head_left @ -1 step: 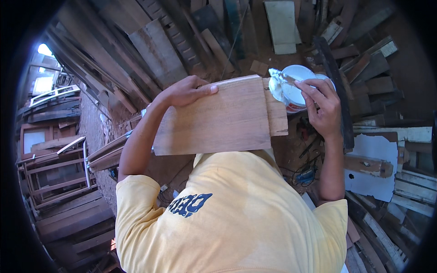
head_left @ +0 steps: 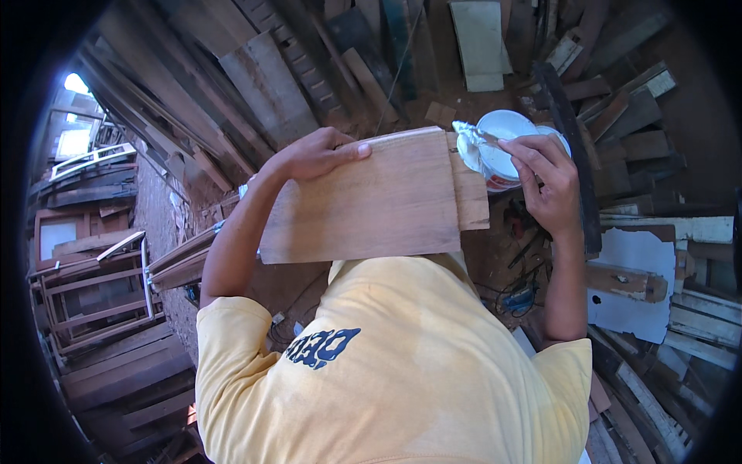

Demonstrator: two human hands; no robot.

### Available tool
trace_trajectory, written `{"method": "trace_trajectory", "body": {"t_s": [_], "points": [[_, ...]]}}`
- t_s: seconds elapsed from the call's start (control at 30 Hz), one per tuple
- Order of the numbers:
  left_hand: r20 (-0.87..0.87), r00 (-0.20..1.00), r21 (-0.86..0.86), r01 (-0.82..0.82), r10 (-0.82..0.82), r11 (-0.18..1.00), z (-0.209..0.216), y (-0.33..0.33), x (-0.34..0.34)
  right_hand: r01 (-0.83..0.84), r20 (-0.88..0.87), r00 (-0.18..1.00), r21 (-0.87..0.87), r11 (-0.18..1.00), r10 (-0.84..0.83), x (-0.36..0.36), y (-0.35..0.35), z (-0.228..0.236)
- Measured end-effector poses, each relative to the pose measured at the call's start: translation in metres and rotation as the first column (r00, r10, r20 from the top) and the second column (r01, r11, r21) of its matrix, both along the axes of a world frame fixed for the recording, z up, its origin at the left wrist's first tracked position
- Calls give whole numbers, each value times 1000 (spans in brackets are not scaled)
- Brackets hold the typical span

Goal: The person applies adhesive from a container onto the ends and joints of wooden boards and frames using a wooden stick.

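Note:
My left hand [head_left: 319, 155] grips the far edge of a flat brown wooden board [head_left: 359, 201], thumb on its face and the other fingers hidden behind. The board lies crosswise in front of my chest. A second piece of wood [head_left: 471, 199] juts out past its right end. My right hand [head_left: 543, 174] is closed on a slim stick whose far end [head_left: 466, 133] is coated in white paste; whether it has bristles I cannot tell. That end is over the left rim of a white tub [head_left: 506, 124], just right of the board's far corner. White smears mark the tub.
Planks [head_left: 267, 85] lean in rows at the far side. A dark upright beam [head_left: 568, 147] stands right of the tub. Cables and a blue tool [head_left: 519, 298] lie below on the floor. Wooden frames [head_left: 97, 298] stand at the left; scrap boards [head_left: 703, 321] are piled at the right.
The pasted end of the stick has dipped slightly and shifted a little to the left. My left hand and the board stay where they were.

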State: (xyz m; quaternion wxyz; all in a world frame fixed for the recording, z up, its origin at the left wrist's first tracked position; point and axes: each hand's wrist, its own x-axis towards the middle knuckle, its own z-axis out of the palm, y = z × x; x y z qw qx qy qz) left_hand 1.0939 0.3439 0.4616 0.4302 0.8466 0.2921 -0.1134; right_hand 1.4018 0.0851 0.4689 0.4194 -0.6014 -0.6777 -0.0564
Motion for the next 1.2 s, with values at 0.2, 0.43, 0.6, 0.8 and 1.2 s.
{"method": "trace_trajectory", "body": {"t_s": [0.2, 0.43, 0.6, 0.8, 1.2], "points": [[-118, 993, -38, 13, -17, 999, 16, 0, 8, -136, -84, 989, -150, 979, 125, 13, 4, 4], [-130, 991, -32, 30, -34, 999, 14, 1, 5, -266, -90, 964, -296, 917, 251, 12, -15, 17], [-116, 993, -5, 30, -30, 1000, 9, 5, 3, -292, -108, 956, -340, 894, 272, 11, -30, 20], [-60, 998, 5, 10, -9, 1000, 1, 8, -3, -160, -216, 970, -204, 966, 115, -3, -12, 13], [-50, 999, -30, -23, 22, 999, 5, -3, -14, -91, 248, 963, -79, 993, 108, -9, -1, 22]]}}
